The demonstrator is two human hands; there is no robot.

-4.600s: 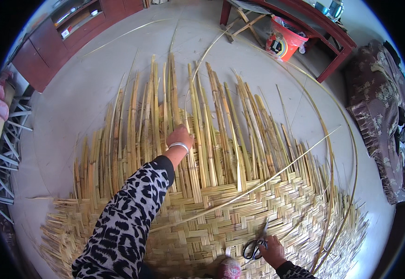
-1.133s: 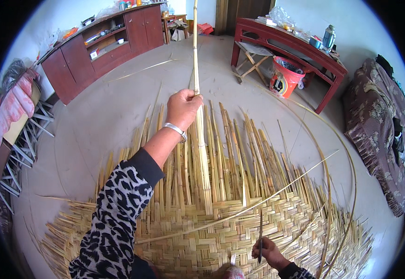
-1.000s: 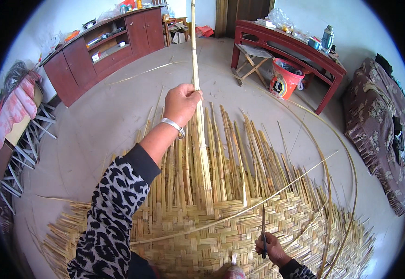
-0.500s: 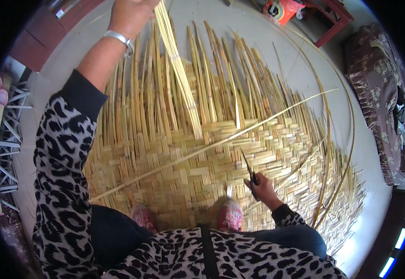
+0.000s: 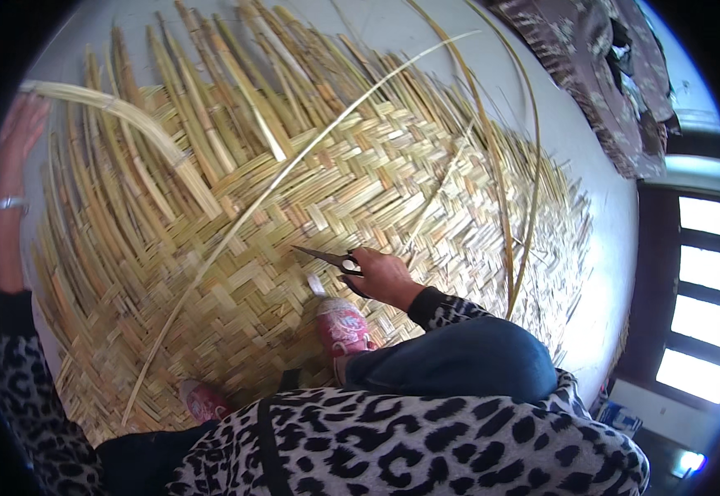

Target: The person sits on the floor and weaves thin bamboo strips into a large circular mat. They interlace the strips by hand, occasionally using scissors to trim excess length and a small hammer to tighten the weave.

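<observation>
So the left hand (image 5: 23, 136) is way out at the left rim, right by the far end of a bundle of pale split strips (image 5: 155, 132). It's blurry and dark over there, so I can't tell how far the fingers are curled or whether they've got hold of it. The bundle rises from the woven mat (image 5: 269, 289), and its long axis runs up and left, bowing into an arc that's nearly level at the hand end.

Right hand (image 5: 382, 277) is closed around the handles of dark scissors (image 5: 325, 256), blades pointing left and a touch up. They're over the mat, near a pink shoe (image 5: 343, 326) with the person's foot in it; can't tell if the tips touch the weave.

One thin cane (image 5: 236, 227) slants across the mat, lower left to upper right, passing between bundle and scissors. Loose stalks (image 5: 285, 70) stick out along the far edge, tips mostly up and left. Two long curved canes (image 5: 503, 207) arc over the right side.
</observation>
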